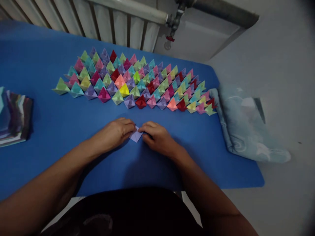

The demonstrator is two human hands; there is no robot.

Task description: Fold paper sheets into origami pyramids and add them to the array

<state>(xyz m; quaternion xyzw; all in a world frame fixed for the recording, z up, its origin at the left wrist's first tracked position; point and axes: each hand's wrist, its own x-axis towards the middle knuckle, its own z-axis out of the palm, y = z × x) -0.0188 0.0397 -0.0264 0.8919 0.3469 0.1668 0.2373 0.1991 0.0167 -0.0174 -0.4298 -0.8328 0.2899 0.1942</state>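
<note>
A small lavender piece of folded paper (136, 135) lies between my hands on the blue table (103, 170), with crease lines across its face. My left hand (120, 130) pinches its left upper edge, fingers curled together. From the other side my right hand (156, 135) grips the right upper edge between thumb and fingers. Fingertips cover the paper's upper corners. Beyond the hands stand several rows of folded paper boats (129, 102) in pink, green, purple, red, yellow and turquoise.
At the left edge sits a stack of coloured paper (16, 118). A folded light-blue cloth (246, 124) rests over the table's right end. Behind the table are a white radiator (103, 24) and a pipe valve with a red handle (170, 38).
</note>
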